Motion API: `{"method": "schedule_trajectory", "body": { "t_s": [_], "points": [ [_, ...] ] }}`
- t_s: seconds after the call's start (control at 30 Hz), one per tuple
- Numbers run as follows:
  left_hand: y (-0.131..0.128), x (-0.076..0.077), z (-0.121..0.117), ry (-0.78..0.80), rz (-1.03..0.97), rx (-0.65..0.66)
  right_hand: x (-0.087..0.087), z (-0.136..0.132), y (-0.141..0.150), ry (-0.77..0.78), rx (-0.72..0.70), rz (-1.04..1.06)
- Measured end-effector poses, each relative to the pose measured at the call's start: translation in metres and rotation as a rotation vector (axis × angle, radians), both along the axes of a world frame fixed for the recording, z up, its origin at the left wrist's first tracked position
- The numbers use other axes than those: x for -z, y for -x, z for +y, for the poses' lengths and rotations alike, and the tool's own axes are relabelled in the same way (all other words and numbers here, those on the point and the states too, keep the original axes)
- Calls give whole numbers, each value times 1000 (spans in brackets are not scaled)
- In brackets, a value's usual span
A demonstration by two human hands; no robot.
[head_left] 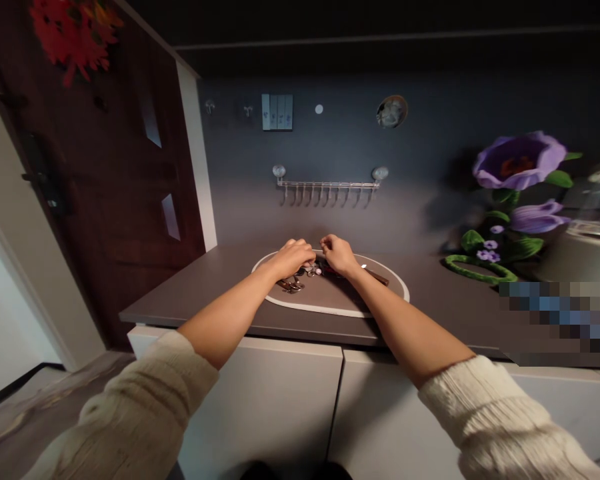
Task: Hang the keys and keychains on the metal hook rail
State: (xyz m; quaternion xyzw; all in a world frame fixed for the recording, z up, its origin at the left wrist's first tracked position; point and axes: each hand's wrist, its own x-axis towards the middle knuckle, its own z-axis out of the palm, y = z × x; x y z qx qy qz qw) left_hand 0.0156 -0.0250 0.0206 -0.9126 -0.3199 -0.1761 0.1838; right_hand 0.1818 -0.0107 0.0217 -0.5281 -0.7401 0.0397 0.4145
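Note:
An oval mat [325,293] with a pale rim lies on the dark countertop, and both hands are over its far part. My left hand [293,255] has its fingers bent downward above small metal items; whatever is at the fingertips is too small to make out. Close to it, my right hand [339,253] is closed with curled fingers, and its contents are hidden. A bunch of keys [293,287] rests below my left hand. Between the hands lies a small metal and pink trinket [317,271]. A brown strip-like item [377,275] sits right of my right wrist.
A rail with several hooks [329,185] is fixed to the wall behind the mat. Purple artificial flowers [520,167] and a pale lamp-like object [575,253] stand at the right. White cabinet doors [275,400] are below the counter; a dark red door [125,193] is left.

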Motion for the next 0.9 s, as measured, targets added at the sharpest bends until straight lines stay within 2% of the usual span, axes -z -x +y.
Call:
{"method": "schedule_trajectory", "body": {
  "t_s": [0.27,0.9],
  "points": [
    [2,-6,-5,-50,-14,-26,0,0,1,3,-18,-14],
    [12,-18,-7,-152,-182,-111,-5,-7,5,16,13,-103]
  ]
}}
